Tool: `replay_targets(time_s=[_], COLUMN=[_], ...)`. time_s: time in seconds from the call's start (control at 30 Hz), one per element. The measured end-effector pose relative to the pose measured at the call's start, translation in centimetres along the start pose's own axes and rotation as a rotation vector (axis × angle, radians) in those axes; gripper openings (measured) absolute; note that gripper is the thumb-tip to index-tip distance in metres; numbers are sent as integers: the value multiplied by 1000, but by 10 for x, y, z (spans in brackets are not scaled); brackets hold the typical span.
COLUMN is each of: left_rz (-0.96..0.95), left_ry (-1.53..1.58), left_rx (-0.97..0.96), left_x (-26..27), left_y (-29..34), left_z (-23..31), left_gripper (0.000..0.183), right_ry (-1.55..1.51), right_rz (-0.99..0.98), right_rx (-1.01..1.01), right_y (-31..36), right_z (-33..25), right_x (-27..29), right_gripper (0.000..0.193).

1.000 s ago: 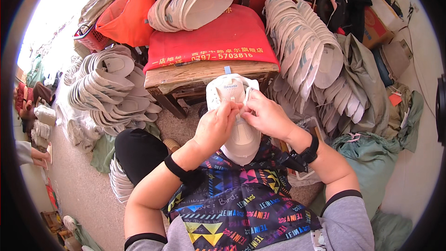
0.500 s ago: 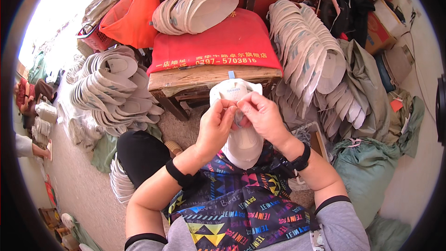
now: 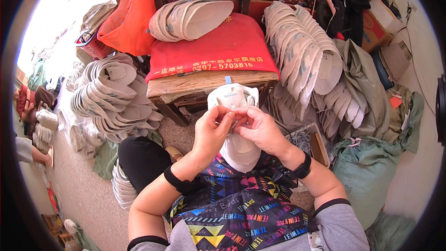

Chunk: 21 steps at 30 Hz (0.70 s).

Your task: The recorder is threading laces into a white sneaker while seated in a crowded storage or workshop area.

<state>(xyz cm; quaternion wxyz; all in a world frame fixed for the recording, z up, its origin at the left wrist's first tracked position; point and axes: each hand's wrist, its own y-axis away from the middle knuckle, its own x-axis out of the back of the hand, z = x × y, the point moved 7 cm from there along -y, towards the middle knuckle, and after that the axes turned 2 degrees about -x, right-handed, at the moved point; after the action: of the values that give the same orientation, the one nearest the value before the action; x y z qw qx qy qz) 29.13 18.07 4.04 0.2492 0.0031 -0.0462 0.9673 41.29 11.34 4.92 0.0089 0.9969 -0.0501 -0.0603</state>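
Note:
A white shoe (image 3: 239,153) rests over my lap, its toe toward me and its opening with a light tongue toward the wooden stool. My left hand (image 3: 211,132) is closed in a pinch above the middle of the shoe. Beside it my right hand (image 3: 262,130) also pinches, and the fingertips of both nearly meet over the lacing area. Whatever thin thing lies between them is too small to make out. My hands hide the middle of the shoe. A small blue tab (image 3: 228,80) stands up behind its heel.
Ahead is a wooden stool (image 3: 209,83) under a red cloth (image 3: 209,42), bearing a stack of pale shoe uppers (image 3: 204,21). More uppers are piled left (image 3: 107,97) and right (image 3: 306,51). A box of grey cords (image 3: 320,146) and a green sack (image 3: 364,172) stand at right.
My right hand has turned slightly, its fingers now bent more across toward the left hand. Both hands and the shoe sit a little lower in the picture, as the whole view shifted.

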Motion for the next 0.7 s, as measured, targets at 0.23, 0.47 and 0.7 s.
replay_targets(time_s=[0.23,0.47,0.7], left_rz=[-82,-77,-150], left_ry=[127,70,332], left_rx=[82,30,21], left_x=[-2,3,27], left_y=[7,13,-11], left_z=[-6,9,19], left_gripper=[10,12,22], right_ry=[173,365,705], right_rz=[119,124,26], right_rx=[39,130,731], right_y=[2,3,14], right_z=[-7,-17,-146], right_x=[3,2,-33], right_gripper=[24,12,18])
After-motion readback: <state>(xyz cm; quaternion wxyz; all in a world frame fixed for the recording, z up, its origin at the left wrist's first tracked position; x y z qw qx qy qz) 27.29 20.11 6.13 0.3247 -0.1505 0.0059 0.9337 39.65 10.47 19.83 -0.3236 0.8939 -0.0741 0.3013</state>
